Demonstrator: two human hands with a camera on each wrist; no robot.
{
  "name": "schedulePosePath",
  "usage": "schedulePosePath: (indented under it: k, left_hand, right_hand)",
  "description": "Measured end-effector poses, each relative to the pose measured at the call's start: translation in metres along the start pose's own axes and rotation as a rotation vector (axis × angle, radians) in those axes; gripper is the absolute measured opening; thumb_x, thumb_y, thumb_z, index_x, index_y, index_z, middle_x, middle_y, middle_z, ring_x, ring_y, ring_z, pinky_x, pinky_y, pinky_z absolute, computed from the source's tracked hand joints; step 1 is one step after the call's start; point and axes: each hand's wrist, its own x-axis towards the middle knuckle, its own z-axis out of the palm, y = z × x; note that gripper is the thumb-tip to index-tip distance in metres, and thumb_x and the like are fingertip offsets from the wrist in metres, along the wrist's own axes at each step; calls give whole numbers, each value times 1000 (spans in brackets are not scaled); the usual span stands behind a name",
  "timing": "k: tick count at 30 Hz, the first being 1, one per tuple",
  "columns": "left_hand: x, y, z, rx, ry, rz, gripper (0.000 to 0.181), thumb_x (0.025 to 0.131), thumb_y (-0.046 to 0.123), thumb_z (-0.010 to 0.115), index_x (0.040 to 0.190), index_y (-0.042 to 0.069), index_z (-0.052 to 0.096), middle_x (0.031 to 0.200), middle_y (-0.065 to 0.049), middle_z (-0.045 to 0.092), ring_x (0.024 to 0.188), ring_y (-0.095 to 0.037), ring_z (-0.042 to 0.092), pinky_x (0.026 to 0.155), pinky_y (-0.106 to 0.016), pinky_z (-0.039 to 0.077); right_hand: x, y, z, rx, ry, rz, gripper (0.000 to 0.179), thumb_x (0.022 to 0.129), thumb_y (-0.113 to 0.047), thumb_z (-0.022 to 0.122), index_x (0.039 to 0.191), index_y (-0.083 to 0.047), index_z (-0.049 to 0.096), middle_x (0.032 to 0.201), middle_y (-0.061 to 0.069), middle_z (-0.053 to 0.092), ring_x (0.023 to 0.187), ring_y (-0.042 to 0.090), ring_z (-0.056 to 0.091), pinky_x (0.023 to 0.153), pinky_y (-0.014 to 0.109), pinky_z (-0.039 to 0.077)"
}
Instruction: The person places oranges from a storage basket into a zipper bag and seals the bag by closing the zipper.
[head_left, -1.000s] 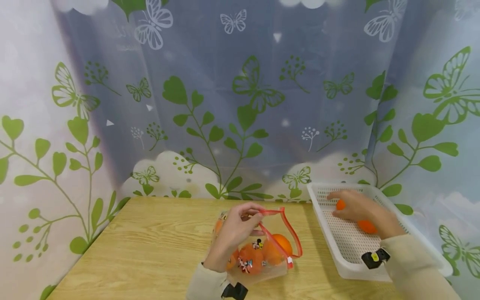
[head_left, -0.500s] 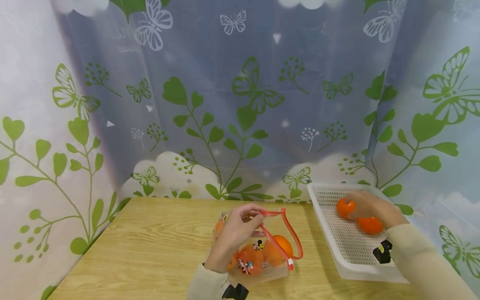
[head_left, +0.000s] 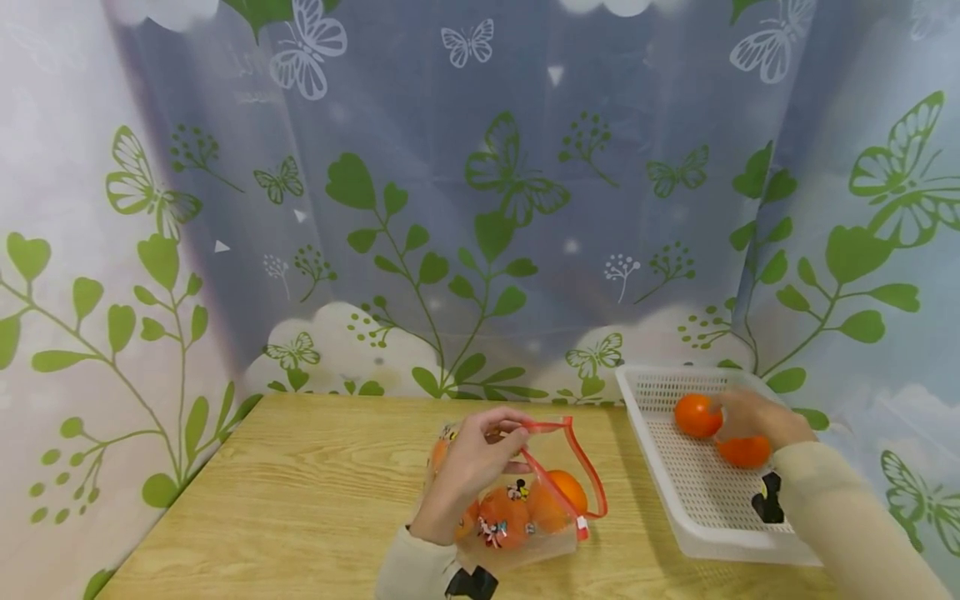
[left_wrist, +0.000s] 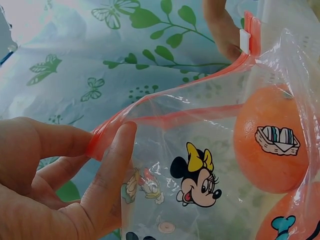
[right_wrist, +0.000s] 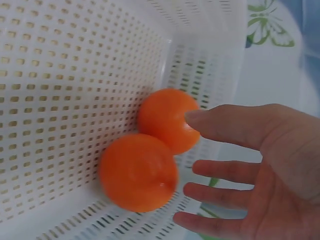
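A clear zip bag [head_left: 525, 508] with a red zip edge and cartoon prints stands on the wooden table [head_left: 300, 483] and holds several oranges [head_left: 558, 492]. My left hand [head_left: 480, 450] pinches the red zip edge [left_wrist: 100, 142] between thumb and finger, keeping the mouth up; one orange [left_wrist: 270, 145] shows through the plastic. To the right, a white perforated basket [head_left: 637, 421] holds two oranges [head_left: 696, 415] [head_left: 742, 452]. My right hand [head_left: 757, 415] hovers beside them inside the basket, fingers straight and spread [right_wrist: 200, 167], holding nothing; the thumb tip is close to the farther orange [right_wrist: 167, 120].
A curtain printed with green leaves and butterflies [head_left: 487, 208] closes the table on three sides. The basket [right_wrist: 75, 75] overhangs the table's right side. Bare wood lies left of the bag.
My right hand has come off the two oranges and drawn back to the right, leaving both uncovered in the basket. The left hand and bag have not moved.
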Motion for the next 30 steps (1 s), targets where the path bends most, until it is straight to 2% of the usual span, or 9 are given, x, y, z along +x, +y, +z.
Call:
schedulePosePath:
  k: [4,9,13,19,23,26,30]
  left_hand:
    - [0,0,0,3,1,8,24,105,13,61,126,4,69,120,-18,65,80,-12,67,82,-43,67]
    - [0,-1,0,5,-2,9,24,105,13,61,125,4,70,120,-18,65,81,-12,67,81,-42,67]
    - [0,-1,-1,8,-1,6,24,105,13,61,125,4,70,119,-18,65,82,-12,67,81,-42,67]
    - [0,-2,-1,3,1,10,24,105,14,61,125,4,69,119,-17,65,80,-13,67,82,-44,67]
    - [0,-2,-1,1,1,8,25,105,14,61,126,4,69,119,-17,65,78,-14,66,82,-45,67]
    - [0,-2,-1,-1,5,5,24,105,13,61,126,4,70,118,-16,65,79,-13,66,82,-45,67]
    - [0,-2,0,-1,11,5,24,105,13,61,126,4,70,118,-17,66,80,-12,67,81,-44,67]
  right_hand:
    - [3,6,6,14,11,10,50,83,-8,78,128,9,65,128,37,61,112,49,61,92,65,55]
    - [6,14,12,17,-11,49,65,82,-4,75,141,9,54,136,38,56,111,45,60,95,64,54]
    - [6,18,16,34,-27,83,69,82,-5,77,144,8,51,138,38,55,114,47,58,95,66,53]
    - [5,22,22,77,-55,139,55,81,-7,80,131,6,60,129,33,60,101,37,57,88,55,54]
    - [5,23,25,107,-101,194,50,80,-7,80,125,6,62,126,33,58,100,37,55,87,51,54]
    - [5,23,27,119,-132,236,48,80,-9,82,123,1,64,121,29,59,99,36,53,86,48,53]
    - [3,24,28,79,-152,242,42,78,-14,86,116,-8,70,115,22,61,98,35,52,82,46,53]
